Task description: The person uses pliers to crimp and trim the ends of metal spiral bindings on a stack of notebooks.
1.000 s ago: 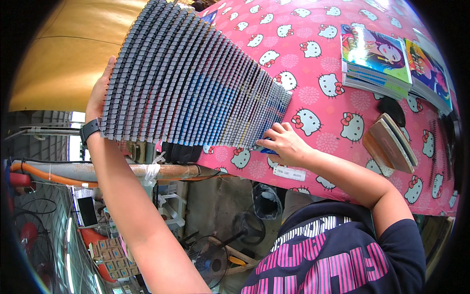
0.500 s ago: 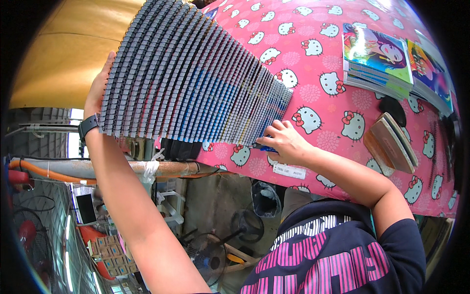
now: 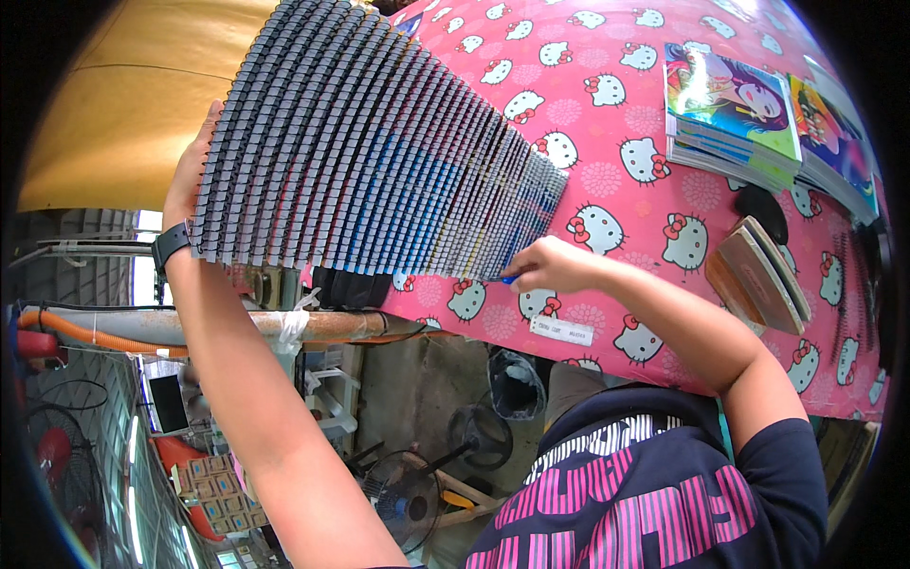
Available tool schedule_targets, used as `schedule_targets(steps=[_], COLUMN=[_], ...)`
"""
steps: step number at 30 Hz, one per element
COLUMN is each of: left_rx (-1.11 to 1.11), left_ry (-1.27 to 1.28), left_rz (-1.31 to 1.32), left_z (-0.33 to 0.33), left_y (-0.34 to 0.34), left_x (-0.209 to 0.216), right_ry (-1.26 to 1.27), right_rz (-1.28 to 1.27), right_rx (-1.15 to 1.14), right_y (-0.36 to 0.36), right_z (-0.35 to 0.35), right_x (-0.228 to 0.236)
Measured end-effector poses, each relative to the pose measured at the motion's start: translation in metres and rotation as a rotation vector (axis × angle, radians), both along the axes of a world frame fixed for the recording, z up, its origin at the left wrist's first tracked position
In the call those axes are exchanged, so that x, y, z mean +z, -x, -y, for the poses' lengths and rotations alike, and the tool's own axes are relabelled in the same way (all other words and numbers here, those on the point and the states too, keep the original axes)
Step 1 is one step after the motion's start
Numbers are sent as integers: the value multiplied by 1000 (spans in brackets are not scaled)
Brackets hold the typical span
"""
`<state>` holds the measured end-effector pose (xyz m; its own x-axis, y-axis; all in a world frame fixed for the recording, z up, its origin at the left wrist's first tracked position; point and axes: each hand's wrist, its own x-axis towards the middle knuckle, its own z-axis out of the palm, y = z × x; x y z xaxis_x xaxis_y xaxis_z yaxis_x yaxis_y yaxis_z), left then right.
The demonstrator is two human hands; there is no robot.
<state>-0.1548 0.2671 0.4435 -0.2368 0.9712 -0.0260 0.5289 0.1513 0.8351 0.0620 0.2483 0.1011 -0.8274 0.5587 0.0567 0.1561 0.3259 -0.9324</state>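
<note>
A long row of spiral-bound books point(image 3: 351, 161) leans across the left of the table, their black coils and page edges facing up. My left hand point(image 3: 190, 180), with a dark watch on its wrist, holds the far left end of the row; its fingers are partly hidden behind the books. At the row's near right corner, my right hand point(image 3: 550, 266) is closed round a small blue-handled tool point(image 3: 509, 280). The tool's tip is against the last books' coil ends and mostly hidden, so its exact kind does not show.
The table wears a pink patterned cover point(image 3: 607, 275). At the right lie stacks of colourful books point(image 3: 730, 104), a dark rounded object point(image 3: 760, 213), a worn wooden block point(image 3: 758, 275) and loose black coils point(image 3: 844, 294). Below the table edge stand a fan point(image 3: 403, 503) and a lined bin point(image 3: 515, 384).
My right hand has turned and its fingers have closed in tighter on the blue-handled tool, of which less shows. My left hand and the books have stayed in place.
</note>
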Motion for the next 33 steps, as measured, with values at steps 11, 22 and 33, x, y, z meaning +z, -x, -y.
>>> schedule_targets(steps=[11,22,33], left_rx=[7,-22,100], left_ry=[-78,17,-1], left_rz=[35,28,4], left_z=[-1,-9,2], left_y=[-13,18,-18], left_x=[-4,2,1], right_ry=[97,-731,403], right_rz=[-25,116,-150], right_rx=[-25,-215,-75], right_y=[3,4,10], right_z=[17,30,33], right_x=[-2,-5,-16])
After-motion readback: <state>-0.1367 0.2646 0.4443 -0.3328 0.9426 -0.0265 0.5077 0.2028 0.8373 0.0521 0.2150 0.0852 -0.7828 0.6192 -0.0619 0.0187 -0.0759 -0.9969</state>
